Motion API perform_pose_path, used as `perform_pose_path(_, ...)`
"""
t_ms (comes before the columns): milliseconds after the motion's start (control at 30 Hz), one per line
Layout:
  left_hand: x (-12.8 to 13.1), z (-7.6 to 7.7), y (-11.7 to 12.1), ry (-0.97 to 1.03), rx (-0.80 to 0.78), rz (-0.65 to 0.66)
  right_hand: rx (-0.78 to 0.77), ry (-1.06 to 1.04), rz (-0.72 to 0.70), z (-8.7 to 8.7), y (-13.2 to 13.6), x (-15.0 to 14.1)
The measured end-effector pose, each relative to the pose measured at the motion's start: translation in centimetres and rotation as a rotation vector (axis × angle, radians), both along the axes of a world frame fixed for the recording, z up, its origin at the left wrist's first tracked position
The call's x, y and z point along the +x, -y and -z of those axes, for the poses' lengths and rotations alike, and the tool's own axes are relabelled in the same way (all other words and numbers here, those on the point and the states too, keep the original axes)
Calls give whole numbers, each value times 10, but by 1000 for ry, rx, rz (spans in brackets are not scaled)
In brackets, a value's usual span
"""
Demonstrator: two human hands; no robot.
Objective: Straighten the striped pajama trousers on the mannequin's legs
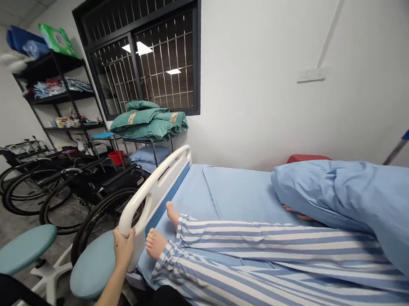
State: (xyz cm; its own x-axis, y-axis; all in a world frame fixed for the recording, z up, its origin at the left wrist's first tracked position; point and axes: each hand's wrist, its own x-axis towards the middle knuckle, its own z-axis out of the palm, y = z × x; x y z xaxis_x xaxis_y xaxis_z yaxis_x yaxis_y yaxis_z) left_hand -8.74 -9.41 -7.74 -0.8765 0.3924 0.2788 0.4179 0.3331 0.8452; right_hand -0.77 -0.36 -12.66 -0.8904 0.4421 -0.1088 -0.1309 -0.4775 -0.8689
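My left hand (124,248) grips the lower corner of the white plastic bed footboard (155,197), fingers wrapped around its rail. A person lies on the blue-sheeted bed (238,192) in blue-and-white striped pyjama trousers (252,261). Their bare feet (156,243) rest close to the footboard, just right of my hand. A blue quilt (360,203) covers the person's upper body, and part of their hand (296,213) shows at its edge. My right hand is out of view.
Two black wheelchairs (89,192) stand left of the bed. Round teal stools (93,266) sit near my arm. Behind them are a metal shelf (55,97) of supplies, green folded quilts (147,122) on a cart, a red bucket (116,157) and a barred window (143,59).
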Motion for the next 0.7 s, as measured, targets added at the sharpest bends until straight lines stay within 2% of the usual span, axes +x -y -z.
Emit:
perform_pose_path(167, 2, 0, -4, 2, -55, -53, -82, -52, -55, 0, 0, 7)
perform_pose_path(267, -1, 4, -9, 0, -113, -125, -183, -124, -133, 12, -3, 2)
perform_pose_path(367, -2, 9, -7, 48, -185, -223, -282, -183, -280, 31, -1, -10)
perform_pose_path(467, 0, 8, 0, 91, -250, -341, -348, -129, -406, 44, 6, -21)
perform_pose_path(533, 0, 7, 1, 93, -246, -359, -365, -89, -429, 46, 8, -23)
perform_pose_path(633, -5, 7, -6, 112, -215, -284, -262, -65, -360, 39, 0, -17)
perform_pose_path(700, -8, 10, -11, 116, -175, -205, -77, -11, -247, 30, -6, -10)
